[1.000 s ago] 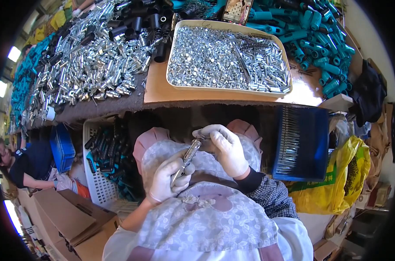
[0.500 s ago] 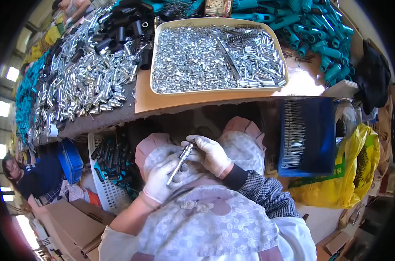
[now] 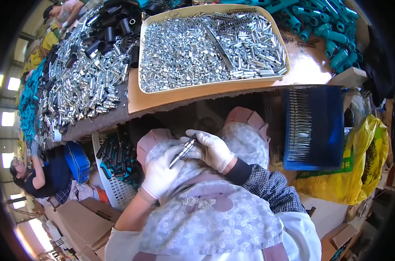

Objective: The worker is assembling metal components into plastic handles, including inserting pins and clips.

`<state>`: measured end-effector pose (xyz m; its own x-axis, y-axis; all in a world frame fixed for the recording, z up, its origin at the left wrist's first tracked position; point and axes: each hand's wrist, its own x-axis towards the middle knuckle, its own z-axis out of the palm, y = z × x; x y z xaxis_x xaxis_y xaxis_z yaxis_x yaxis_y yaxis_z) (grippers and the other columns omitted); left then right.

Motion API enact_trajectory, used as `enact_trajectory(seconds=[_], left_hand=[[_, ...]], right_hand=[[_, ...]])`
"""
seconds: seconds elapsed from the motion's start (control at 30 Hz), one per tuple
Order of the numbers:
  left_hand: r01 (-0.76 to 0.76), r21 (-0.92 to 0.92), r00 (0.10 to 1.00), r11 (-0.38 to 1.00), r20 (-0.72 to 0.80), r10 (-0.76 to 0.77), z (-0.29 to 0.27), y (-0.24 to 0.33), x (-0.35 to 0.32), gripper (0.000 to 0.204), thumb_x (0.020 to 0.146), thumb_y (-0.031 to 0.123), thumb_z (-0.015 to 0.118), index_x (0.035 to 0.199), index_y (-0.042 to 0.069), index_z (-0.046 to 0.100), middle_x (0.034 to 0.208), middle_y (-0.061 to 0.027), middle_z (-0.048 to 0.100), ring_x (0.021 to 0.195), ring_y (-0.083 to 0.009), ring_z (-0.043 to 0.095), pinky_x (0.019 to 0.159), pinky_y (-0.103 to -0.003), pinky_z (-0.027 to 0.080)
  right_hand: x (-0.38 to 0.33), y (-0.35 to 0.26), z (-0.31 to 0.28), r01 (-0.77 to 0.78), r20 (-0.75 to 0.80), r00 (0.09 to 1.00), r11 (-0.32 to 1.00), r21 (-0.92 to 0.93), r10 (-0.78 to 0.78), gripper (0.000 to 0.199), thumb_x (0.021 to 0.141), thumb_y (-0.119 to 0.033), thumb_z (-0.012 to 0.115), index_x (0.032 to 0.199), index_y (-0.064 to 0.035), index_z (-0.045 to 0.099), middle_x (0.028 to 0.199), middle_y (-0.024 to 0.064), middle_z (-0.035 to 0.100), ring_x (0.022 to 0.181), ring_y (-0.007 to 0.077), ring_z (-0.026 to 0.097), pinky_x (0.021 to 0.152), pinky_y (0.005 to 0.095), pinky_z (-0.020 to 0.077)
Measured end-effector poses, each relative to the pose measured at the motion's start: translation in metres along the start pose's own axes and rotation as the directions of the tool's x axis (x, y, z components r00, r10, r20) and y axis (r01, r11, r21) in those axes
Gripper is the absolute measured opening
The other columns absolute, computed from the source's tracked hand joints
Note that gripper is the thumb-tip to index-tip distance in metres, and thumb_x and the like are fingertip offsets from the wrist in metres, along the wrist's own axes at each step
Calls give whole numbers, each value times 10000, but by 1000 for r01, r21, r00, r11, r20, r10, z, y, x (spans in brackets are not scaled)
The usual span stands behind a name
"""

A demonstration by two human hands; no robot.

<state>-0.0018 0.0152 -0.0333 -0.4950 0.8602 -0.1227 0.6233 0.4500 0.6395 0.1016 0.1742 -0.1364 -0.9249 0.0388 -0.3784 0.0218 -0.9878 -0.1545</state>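
Head view: left hand (image 3: 160,174) and right hand (image 3: 212,150), fingers closed, hold one metal rod (image 3: 182,153). Blue box (image 3: 313,126) hangs at the worktop (image 3: 171,102) edge; yellow bag (image 3: 363,169) sits below.

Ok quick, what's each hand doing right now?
Left hand: closed on the lower end of a thin metal rod.
Right hand: closed on the rod's upper end.

metal rod's lower end (image 3: 176,159) hidden in gloved left hand (image 3: 161,174), tray's (image 3: 180,93) top edge cropped

Two gloved hands (image 3: 162,174) (image 3: 212,150), one metal rod (image 3: 182,153), one tray (image 3: 138,61).
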Motion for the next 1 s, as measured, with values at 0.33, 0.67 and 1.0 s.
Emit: enact_trajectory(seconds=[0.33,0.67,1.0], left_hand=[[-133,195,984,972,-93,153,-12,16,1,396,821,130,734,1209,138,654,1124,-131,716,965,-322,709,809,-390,575],[-149,211,974,966,-138,180,-8,11,-10,377,829,117,735,1197,119,653,1060,-130,719,878,-334,708,738,-391,574],[-247,338,969,908,61,241,-15,12,-13,478,846,136,684,1318,168,607,1015,-97,655,739,-316,676,659,-406,564]], right_hand=[[-4,-5,-1,-20,22,1000,999,41,20,397,1058,-105,484,1404,88,475,1378,252,544,1259,364,586,1029,479,549],[-16,-7,16,103,15,995,993,-51,-102,382,1054,-89,490,1390,90,473,1359,256,565,1243,353,601,1020,468,552],[-26,-6,28,155,31,988,968,-195,-152,365,1056,-133,518,1347,87,530,1308,234,621,1178,303,643,992,410,567]])
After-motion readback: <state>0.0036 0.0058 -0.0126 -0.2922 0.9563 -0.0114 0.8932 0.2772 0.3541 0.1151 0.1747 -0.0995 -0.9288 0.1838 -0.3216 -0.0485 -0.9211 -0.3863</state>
